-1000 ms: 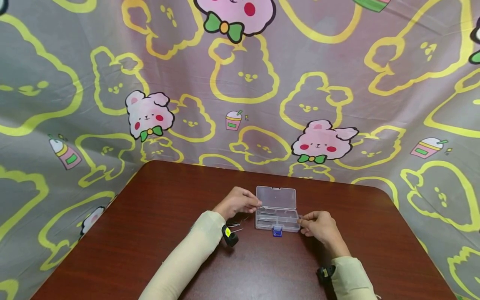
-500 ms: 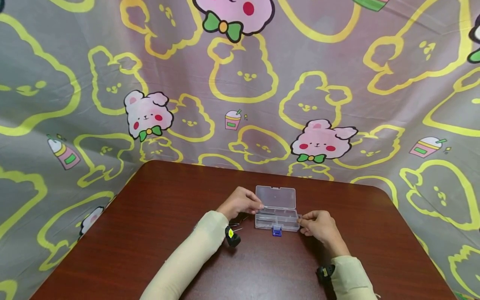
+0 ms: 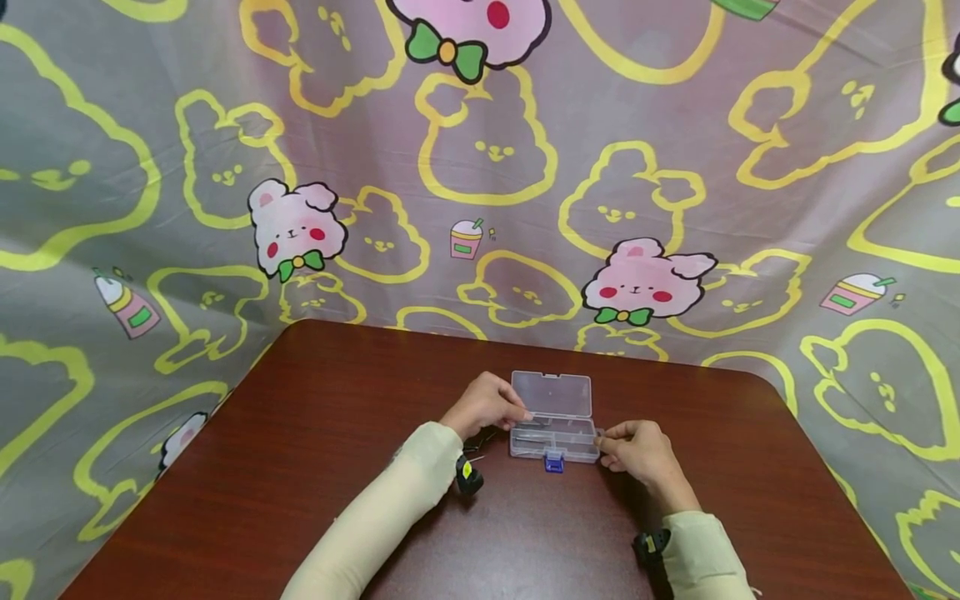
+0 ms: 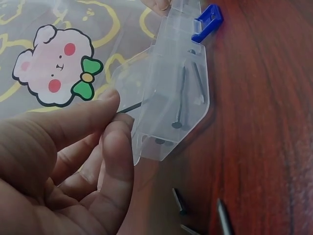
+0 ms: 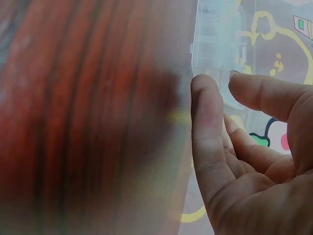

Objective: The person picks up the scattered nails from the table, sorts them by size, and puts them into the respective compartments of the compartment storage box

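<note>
A clear plastic compartment box [image 3: 573, 452] stands on the table, lid [image 3: 551, 394] raised at the back and blue latch [image 3: 554, 462] in front. My left hand [image 3: 486, 406] pinches a dark nail [image 4: 130, 107] between thumb and index finger over the box's left end. Its far part reaches in behind the translucent wall. Several nails [image 4: 181, 100] lie inside the box. At the box's right end, my right hand [image 3: 641, 454] grips the wall between thumb and fingers, which the right wrist view shows with the box blurred. Loose nails [image 4: 224, 216] lie beside the box, mostly hidden by my left hand in the head view.
The dark red-brown wooden table [image 3: 360, 392] extends around the box on all sides. A grey curtain [image 3: 390, 167] with cartoon rabbits hangs behind it and along both sides. Each wrist wears a black camera [image 3: 468, 475].
My left hand has shifted a little to the right, carrying the nail farther over the box's left compartment. My right hand and the box have stayed nearly where they were.
</note>
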`<action>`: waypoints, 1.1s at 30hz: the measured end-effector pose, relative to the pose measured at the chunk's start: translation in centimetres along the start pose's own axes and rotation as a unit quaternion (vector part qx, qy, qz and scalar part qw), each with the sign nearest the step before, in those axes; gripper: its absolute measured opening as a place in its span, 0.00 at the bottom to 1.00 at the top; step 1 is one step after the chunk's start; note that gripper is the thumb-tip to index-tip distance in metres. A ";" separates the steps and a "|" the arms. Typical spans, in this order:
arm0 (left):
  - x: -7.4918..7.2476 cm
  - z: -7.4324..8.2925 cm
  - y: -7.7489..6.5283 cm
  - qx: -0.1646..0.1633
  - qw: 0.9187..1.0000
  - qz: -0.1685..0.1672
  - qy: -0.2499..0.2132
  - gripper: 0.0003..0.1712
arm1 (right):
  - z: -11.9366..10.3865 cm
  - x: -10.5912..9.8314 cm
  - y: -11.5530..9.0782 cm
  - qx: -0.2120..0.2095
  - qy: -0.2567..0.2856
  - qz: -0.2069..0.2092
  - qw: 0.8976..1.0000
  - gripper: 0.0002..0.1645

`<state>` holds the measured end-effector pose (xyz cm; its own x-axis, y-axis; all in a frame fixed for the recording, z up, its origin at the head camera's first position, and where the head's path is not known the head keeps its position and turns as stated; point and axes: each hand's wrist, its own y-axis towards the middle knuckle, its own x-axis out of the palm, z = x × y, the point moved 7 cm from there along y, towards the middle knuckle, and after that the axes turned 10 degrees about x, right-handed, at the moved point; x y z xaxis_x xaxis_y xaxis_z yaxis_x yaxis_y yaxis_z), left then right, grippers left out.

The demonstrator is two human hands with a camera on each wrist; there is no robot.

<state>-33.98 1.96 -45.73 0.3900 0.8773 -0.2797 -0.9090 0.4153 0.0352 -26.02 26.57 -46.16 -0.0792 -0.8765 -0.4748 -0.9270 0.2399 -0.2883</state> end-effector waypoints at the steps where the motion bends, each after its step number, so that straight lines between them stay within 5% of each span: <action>1: 0.0 0.1 0.0 0.001 1.000 0.000 0.004 0.06 | 0.0 0.0 0.0 0.000 0.000 -0.001 1.000 0.11; 33: -3.2 -0.6 -2.2 0.007 0.999 -0.028 0.028 0.03 | -0.1 -0.1 -0.1 -0.009 -0.009 -0.002 1.000 0.12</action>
<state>-33.32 -1.96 -45.51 0.4309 0.8379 -0.3349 -0.8838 0.4669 0.0308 -25.97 26.56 -46.03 -0.0698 -0.8700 -0.4881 -0.9334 0.2297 -0.2758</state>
